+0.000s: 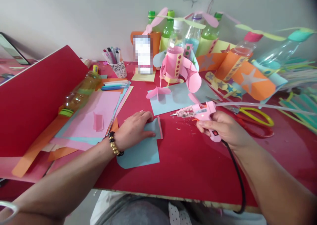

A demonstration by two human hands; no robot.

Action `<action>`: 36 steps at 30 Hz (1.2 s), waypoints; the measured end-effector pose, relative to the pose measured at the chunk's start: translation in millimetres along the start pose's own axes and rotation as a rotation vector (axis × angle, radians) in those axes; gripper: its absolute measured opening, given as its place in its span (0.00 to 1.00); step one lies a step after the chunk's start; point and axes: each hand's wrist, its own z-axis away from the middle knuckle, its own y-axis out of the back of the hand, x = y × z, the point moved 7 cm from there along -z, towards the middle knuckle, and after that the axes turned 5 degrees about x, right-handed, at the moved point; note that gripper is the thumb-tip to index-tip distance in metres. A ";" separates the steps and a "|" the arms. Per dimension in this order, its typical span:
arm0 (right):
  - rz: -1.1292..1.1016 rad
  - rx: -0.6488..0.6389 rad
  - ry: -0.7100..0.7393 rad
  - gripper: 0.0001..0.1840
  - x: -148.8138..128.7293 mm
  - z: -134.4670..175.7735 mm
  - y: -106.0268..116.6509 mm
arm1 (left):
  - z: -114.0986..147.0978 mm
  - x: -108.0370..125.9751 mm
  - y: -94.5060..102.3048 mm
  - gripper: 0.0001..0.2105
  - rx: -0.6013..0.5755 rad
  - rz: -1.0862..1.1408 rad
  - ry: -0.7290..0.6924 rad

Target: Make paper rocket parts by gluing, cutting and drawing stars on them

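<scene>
The red worktop (193, 175) carries everything, with a large red board (37, 99) slanting up at its left side. Along the back, by the wall, stand capped bottles dressed in coloured paper; the pink-wrapped bottle (174, 61) is upright, while the orange-wrapped bottle (234, 66) to its right leans. An amber plastic bottle (79, 94) lies beside the board, next to a pink sheet (86, 116) on a pile of coloured paper. A grey-blue sheet (178, 96) lies mid-worktop. The left hand (133, 127) rests palm down on a light-blue paper piece (141, 155) near the front edge, its thumb spread well apart from the curled fingers. The right hand (223, 126) has its fingers wrapped round the grip of a pink glue gun (201, 111), whose nozzle points left. Scissors (257, 116) with yellow handles lie just beyond that hand, and a patterned cup (118, 69) of pens stands farther back. A narrow pink strip (160, 127) sits along the light-blue piece's right edge; whether it is attached, I cannot tell
</scene>
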 end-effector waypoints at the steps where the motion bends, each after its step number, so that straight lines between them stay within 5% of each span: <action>1: 0.001 0.007 0.000 0.15 0.6 -0.1 0.2 | -0.4 -0.2 0.8 0.16 -0.008 0.041 0.017; 6: -0.016 -0.009 0.018 0.16 0.4 -0.2 -1.4 | -8.8 2.0 10.4 0.14 0.038 0.196 0.045; 12: -0.035 -0.026 0.042 0.17 -1.6 1.4 -2.4 | -19.2 -24.0 53.2 0.14 0.452 0.034 0.036; 18: -0.082 -0.025 0.064 0.16 -3.5 2.6 -3.7 | -17.5 -61.6 40.6 0.09 0.119 -0.096 0.161; 27: -0.127 -0.051 0.124 0.15 -12.0 5.1 -5.7 | -16.8 -55.8 35.5 0.07 0.146 -0.136 0.184; 31: -0.193 -0.034 0.178 0.14 -16.2 5.8 -6.3 | -10.3 -25.2 39.4 0.09 0.174 0.221 0.172; 36: -0.252 0.020 0.216 0.12 -19.4 7.0 -3.1 | -6.9 30.7 9.2 0.13 -0.035 0.856 0.170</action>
